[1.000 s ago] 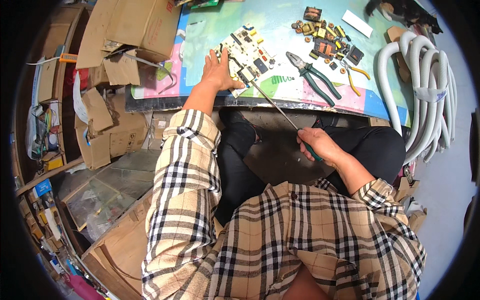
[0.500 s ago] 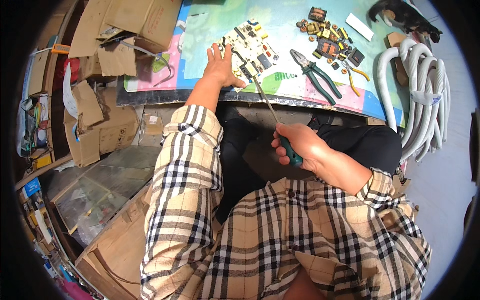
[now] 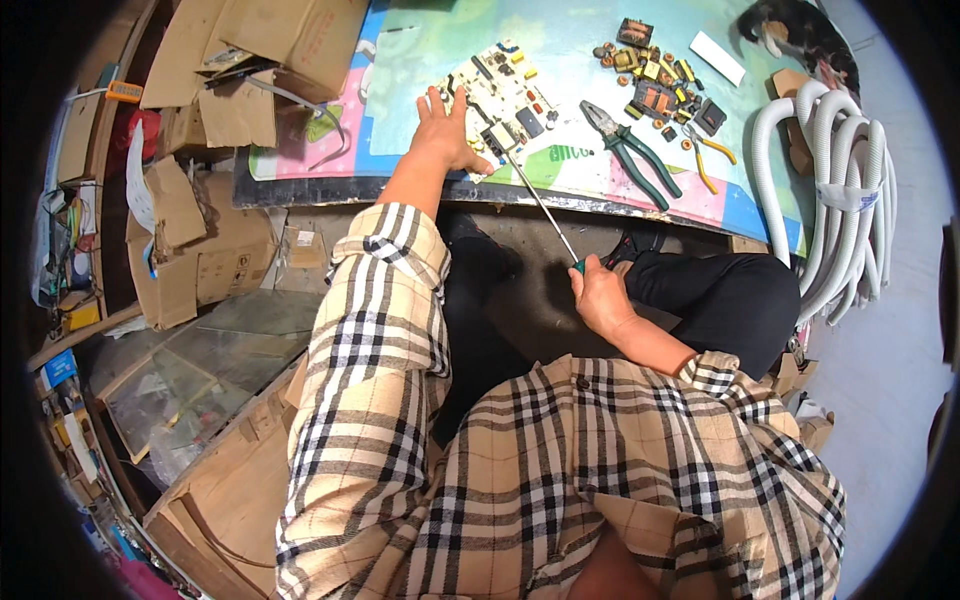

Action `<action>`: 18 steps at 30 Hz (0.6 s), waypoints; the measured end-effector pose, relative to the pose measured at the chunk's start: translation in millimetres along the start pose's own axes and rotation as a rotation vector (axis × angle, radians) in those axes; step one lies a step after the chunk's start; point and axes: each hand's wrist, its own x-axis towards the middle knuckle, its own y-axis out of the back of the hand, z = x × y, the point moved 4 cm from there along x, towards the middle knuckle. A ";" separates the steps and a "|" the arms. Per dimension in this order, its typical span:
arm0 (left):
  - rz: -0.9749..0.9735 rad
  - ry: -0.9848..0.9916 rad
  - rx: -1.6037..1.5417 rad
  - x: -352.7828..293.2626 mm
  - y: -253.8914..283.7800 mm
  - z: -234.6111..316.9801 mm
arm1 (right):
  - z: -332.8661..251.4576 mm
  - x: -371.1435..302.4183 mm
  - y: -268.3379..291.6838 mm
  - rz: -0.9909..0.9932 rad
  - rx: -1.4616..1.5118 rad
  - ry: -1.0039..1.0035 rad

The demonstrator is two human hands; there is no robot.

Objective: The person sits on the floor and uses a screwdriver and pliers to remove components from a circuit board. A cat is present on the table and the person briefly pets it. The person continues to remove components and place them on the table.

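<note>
A pale circuit board (image 3: 510,90) with many components lies on the table's colourful mat. My left hand (image 3: 443,135) rests on its left side, fingers spread, thumb at the near edge. Low over my lap, my right hand (image 3: 600,300) is closed round the dark green handle of a long screwdriver (image 3: 548,218). Its thin metal shaft slants up and left over the table edge, with the tip at a dark component near the board's lower edge. Whether the tip is wedged under that part, I cannot tell. Most of the handle is hidden in my fingers.
Green-handled pliers (image 3: 640,160) and small yellow-handled cutters (image 3: 702,160) lie right of the board. Behind them are a pile of removed components (image 3: 660,85) and a white strip (image 3: 717,58). A coiled white hose (image 3: 845,190) and a cat (image 3: 805,40) are at right, cardboard boxes (image 3: 285,50) at left.
My right hand has moved down and a little right, and more of its back shows. The screwdriver's tip stays at the board. My left hand has hardly moved. The cat has shifted.
</note>
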 end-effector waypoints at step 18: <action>-0.008 0.002 -0.013 -5.6 6.5 4.5 | 18.4 19.9 -12.5 -0.065 0.348 -0.007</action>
